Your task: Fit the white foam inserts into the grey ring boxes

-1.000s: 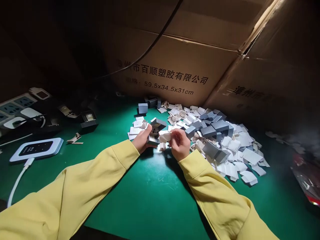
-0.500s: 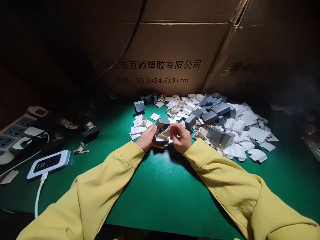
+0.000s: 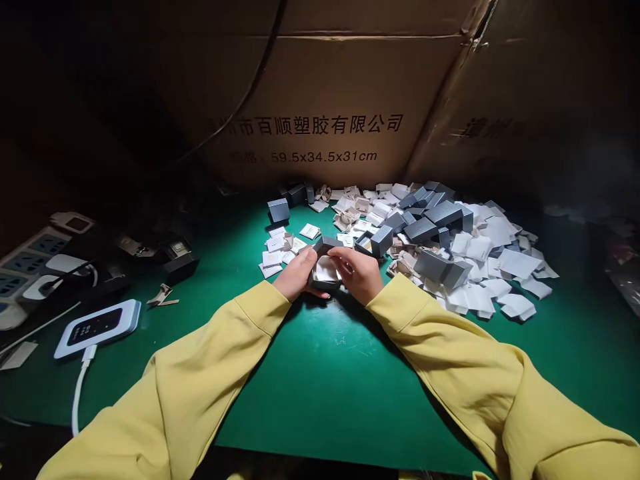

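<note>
My left hand (image 3: 296,273) is closed around a small dark grey hinged box (image 3: 327,245), its lid raised at the far side and its mouth facing me. Inside the box lies a white paper insert (image 3: 326,269). My right hand (image 3: 359,272) has its fingers curled over the box's right side, touching the insert's edge; the fingertips are partly hidden. Just beyond the hands stands another dark grey box (image 3: 381,241). A few white folded cards (image 3: 273,259) lie left of the held box.
Grey boxes (image 3: 445,215) and white folded papers (image 3: 517,263) form a heap on the right of the green table (image 3: 345,400). Big cardboard cartons (image 3: 320,87) stand behind. At left are a white device (image 3: 97,328) with a cable and a power strip (image 3: 30,267).
The white insert, tilted up between the right fingers before, now lies flatter inside the box. My right hand has moved slightly left, over the box. The left hand keeps its hold.
</note>
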`<state>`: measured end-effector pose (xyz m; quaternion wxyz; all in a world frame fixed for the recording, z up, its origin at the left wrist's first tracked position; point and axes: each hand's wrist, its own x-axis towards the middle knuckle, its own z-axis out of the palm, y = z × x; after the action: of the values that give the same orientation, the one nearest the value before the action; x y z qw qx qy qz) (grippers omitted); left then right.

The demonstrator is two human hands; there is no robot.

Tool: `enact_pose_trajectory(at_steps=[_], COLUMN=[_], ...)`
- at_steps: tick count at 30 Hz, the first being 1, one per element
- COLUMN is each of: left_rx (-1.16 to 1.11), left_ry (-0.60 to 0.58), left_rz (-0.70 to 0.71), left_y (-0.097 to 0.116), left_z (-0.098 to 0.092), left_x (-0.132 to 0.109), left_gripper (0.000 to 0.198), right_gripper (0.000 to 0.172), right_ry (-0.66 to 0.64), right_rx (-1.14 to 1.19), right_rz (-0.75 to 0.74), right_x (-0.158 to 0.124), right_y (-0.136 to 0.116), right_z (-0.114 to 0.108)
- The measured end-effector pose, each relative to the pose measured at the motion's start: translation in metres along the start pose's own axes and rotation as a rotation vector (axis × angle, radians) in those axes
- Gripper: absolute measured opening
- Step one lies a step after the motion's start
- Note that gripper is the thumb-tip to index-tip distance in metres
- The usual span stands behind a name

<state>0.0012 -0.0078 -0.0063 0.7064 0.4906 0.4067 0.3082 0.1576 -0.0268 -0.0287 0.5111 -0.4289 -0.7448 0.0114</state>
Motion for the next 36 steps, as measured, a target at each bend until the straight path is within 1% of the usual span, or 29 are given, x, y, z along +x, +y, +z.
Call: enact_pose_trajectory(at_steps=[3,5,10,15,22,26,29,32,36], left_rx=[0.006,0.006,0.014,0.022,0.000,-0.022,-0.021,-0.014,-0.032], left_ry=[-0.002,0.007,-0.020,-0.025,-0.015,-0.004,0.003,-0.011,-0.036], left_rz=[-0.001,0.006,0.038,0.044,0.047,0.063,0.091,0.099,0.097], left_y=[-0.0022,-0.0040,-0.0073,-0.0089,-0.0072,-0.0057,-0.0060,-0.0071,-0.0083], left_z=[-0.0012,-0.0022,-0.0037,-0.0038,-0.0025,-0.0018,-0.0020,-0.0026,-0.0035], left_x=[0.0013,0.0022,0.0025,0.0029,0.0026,0.0022,0.0025,0.0029,0.0033], left_gripper=[0.048,0.049,0.056,0.054,0.053,0.055,0.057,0.063,0.067], right_gripper=[0.017,0.018,0.021,0.019,0.018,0.019,0.018,0.021,0.024], right_ry=[-0.010,-0.017,0.021,0.079,0.065,0.075,0.032,-0.045,-0.118], right_rx=[-0.108,-0.175,-0.269,-0.314,-0.284,-0.224,-0.251,-0.341,-0.414], right_rz=[-0.069,-0.080,-0.026,-0.016,-0.022,-0.071,-0.119,-0.114,-0.128], right_x=[0.0007,0.0010,0.0012,0.0004,0.0026,0.0036,0.0033,0.0031,0.0037], right_y=[0.0001,-0.0006,-0.0037,-0.0046,-0.0054,-0.0068,-0.0070,-0.0053,-0.0022], right_z=[-0.0015,-0.0027,-0.0034,-0.0011,-0.0015,-0.0040,-0.0046,-0.0038,-0.0040])
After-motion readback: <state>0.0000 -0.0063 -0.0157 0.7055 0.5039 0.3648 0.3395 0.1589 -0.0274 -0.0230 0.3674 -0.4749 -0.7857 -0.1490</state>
